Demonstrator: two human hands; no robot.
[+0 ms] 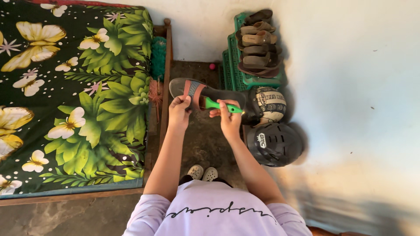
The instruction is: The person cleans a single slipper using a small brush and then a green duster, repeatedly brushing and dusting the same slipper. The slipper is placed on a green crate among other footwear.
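The person held a sandal (pixel 205 92) out in front, flat and sole-up, so it was easy to work on. The left hand (pixel 179 111) was closed tight on the strap end of the sandal to keep it from wobbling. The right hand (pixel 228 118) was wrapped around a green brush (pixel 218 105), and the brush touched the middle of the sandal. Just right of the sandal sat a ball (pixel 270 104) and a dark helmet (pixel 273 143) on the floor. Behind the sandal stood a green rack (pixel 238 78) with more sandals stacked on it. Left of the sandal was a bed (pixel 70 96) with a flowery cover.
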